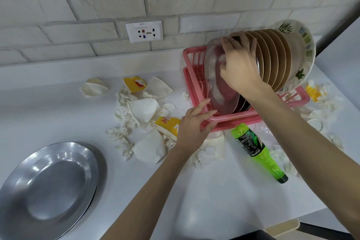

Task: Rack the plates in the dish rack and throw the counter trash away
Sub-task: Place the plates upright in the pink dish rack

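Up at the pink dish rack (pixel 194 58) on the right side of the counter (pixel 194 191), the right hand (pixel 239 66) has its fingers (pixel 228 43) curled over the top edge of a clear plate (pixel 216 87), gripping it upright at the left end of the row. The left hand (pixel 192 124) is clamped on the rack's near-left corner, fingers over the rim and thumb underneath.

The clear plate's bottom edge looks like it's down in the rack. Can't really tell which slot, since the hand and wrist cover part of it.

Right behind it is a tight row of brown plates (pixel 272 58) standing on edge. A patterned plate (pixel 303 45) with leaf prints is at the far right end.

Trash is everywhere. Squashed paper cups (pixel 144 109), some white and some yellow, sit in a heap with crumpled tissues (pixel 122 134) just left of the rack. One cup is jammed right up against the rack's front edge under the left wrist. A green bottle (pixel 257 150) lies on its side just in front of the rack, cap end pointing toward the near edge. More tissue and cups are scattered on the rack's right.

A stack of steel plates (pixel 50 183) is well apart at the near left. There's a wall outlet (pixel 144 31) on the brick wall (pixel 78 6) behind.
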